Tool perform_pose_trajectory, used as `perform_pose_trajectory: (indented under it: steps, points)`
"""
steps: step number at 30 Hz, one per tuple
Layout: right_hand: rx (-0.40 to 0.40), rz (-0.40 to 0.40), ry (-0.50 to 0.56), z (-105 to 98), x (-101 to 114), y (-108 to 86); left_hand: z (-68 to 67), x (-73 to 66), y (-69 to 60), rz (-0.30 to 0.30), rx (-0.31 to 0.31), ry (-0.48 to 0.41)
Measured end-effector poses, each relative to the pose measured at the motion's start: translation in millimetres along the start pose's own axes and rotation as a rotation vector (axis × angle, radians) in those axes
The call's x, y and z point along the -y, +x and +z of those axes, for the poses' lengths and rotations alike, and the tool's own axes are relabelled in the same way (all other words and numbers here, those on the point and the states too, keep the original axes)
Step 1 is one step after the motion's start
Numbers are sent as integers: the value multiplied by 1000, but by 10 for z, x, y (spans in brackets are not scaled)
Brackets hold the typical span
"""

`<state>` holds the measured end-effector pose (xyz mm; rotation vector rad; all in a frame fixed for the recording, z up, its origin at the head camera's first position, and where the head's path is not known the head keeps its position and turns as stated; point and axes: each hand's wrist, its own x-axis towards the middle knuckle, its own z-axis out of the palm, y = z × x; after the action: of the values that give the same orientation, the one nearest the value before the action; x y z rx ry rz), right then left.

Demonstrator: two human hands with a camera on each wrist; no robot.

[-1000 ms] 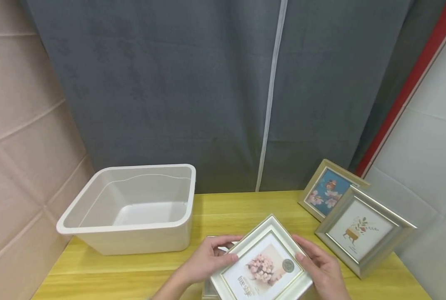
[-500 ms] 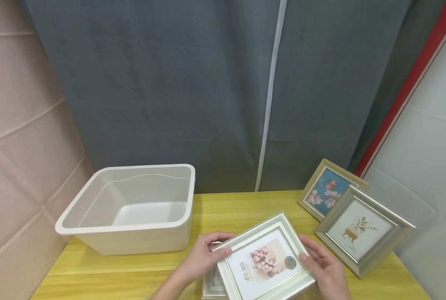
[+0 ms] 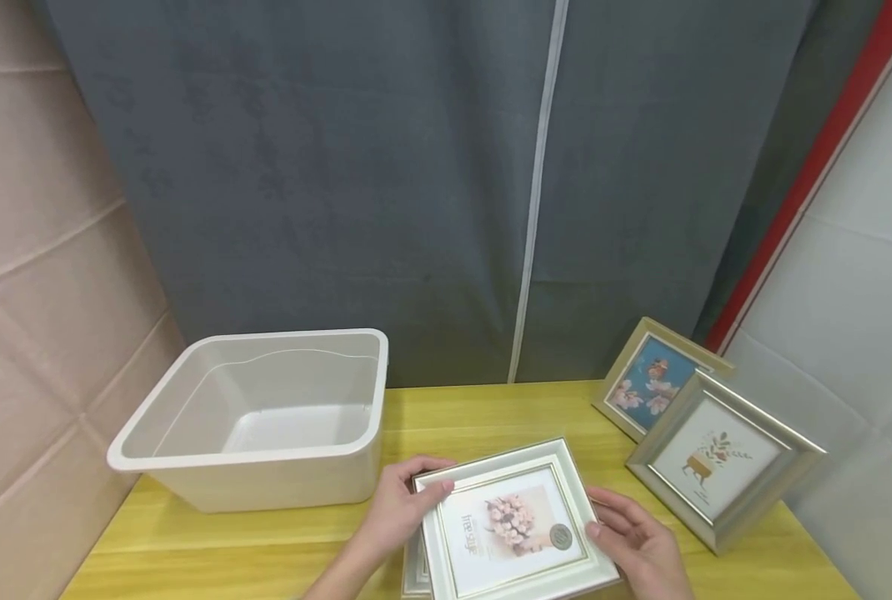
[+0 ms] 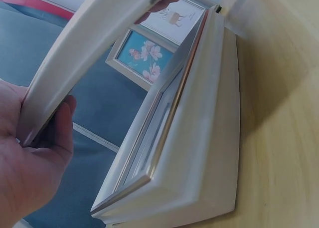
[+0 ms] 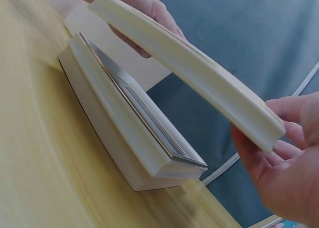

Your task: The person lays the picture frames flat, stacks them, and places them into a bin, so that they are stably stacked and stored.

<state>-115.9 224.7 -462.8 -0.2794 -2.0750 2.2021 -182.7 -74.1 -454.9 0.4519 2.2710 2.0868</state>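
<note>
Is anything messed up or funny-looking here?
One thing: the held frame is turned, so its words run sideways from up here. Also, the silver frame overlaps the blue picture, hiding a corner, though maybe that's on purpose. I can't see anything spilled or broken.

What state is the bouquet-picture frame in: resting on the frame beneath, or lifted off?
Lifted off: both wrist views show the bouquet frame apart from the frame beneath.

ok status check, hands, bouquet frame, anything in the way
Left hand and right hand gripping bouquet frame at opposite ends. Held clear of frame stack below. Nothing visibly in the way.
</note>
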Motion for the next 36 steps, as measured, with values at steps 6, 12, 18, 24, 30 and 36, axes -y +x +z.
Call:
perform_pose_trajectory:
  steps: [6, 12, 18, 24, 30, 36]
  points:
    - [40, -6, -16, -51, -33, -1, 15, 24, 31, 4, -43, 45]
    - [40, 29, -45, -29, -42, -13, -17, 57, 71, -41, -82, 77]
    - [31, -9, -59, 3, -82, -21, -28, 82, 101, -26, -91, 104]
    - [25, -22, -57, 49, -109, -34, -37, 110, 114, -34, -106, 85]
    - [17, 13, -111, 82, -104, -49, -38, 132, 155, -33, -180, 86]
    - [48, 9, -141, 102, -160, -63, -50, 191, 198, -62, -222, 107]
